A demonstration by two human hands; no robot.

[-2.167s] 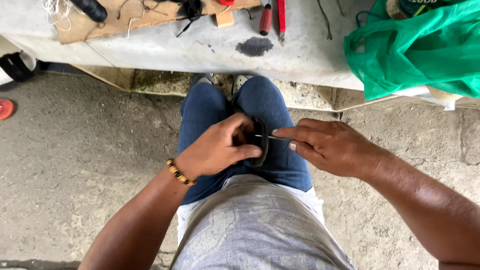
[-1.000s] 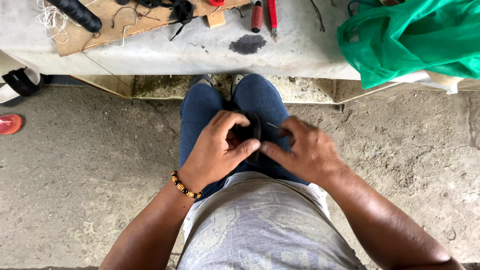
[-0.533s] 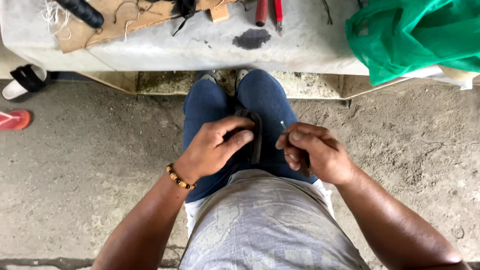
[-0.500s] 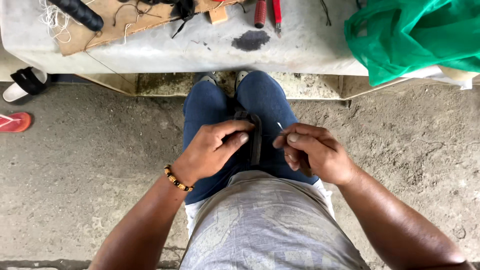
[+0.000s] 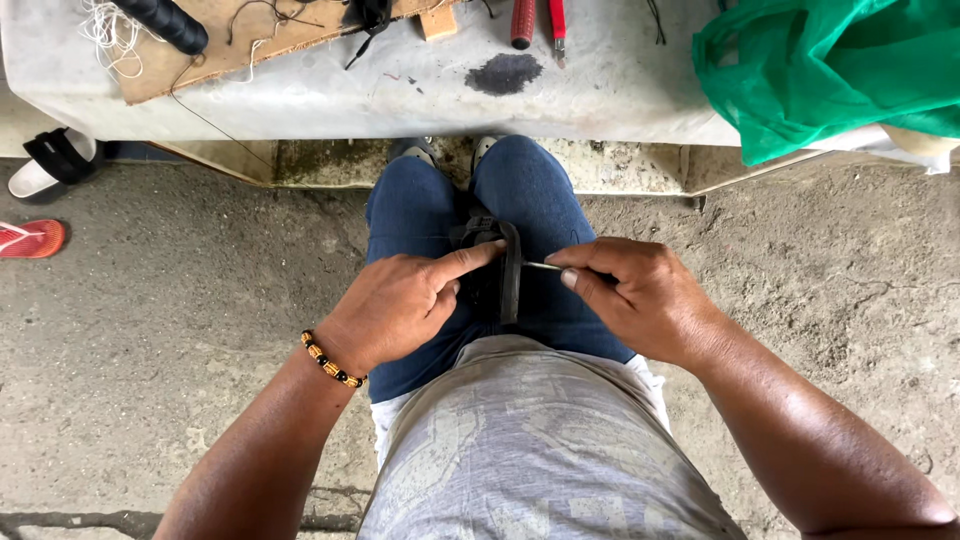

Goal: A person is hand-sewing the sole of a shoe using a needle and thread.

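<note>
while you sit with your knees under the surface (image 5: 330, 95), your left hand (image 5: 400, 305) lies on your left thigh and steadies a black sandal (image 5: 492, 268) that stands on edge between your legs. its fingers (image 5: 470, 262) are curled, the index stretched out so that its tip presses the sandal's dark strap. your right hand (image 5: 635, 295) is just beside the sandal on the other side; its thumb and index finger are pressed together, pinching a thin metal needle (image 5: 542, 266) whose tip meets the sandal's edge. whether a thread trails from the needle you cannot tell.

a beaded bracelet (image 5: 330, 362) in orange and black circles your left wrist. you wear blue jeans (image 5: 420, 210) and a grey t-shirt (image 5: 540, 450).

on the pale surface ahead lie a brown board (image 5: 260, 40) with a black cylindrical handle (image 5: 165, 22) and some white thread (image 5: 105, 30) at its left end, a red-handled tool (image 5: 522, 22) next to a slimmer red one (image 5: 556, 20), and a dark stain (image 5: 505, 72) near the front edge. a green plastic bag (image 5: 830, 70) slumps over the surface's right end.

on the concrete floor (image 5: 180, 290) to your left, well apart from your hands, sit a black-and-white slide sandal (image 5: 55, 165) and part of a red flip-flop (image 5: 30, 238).
</note>
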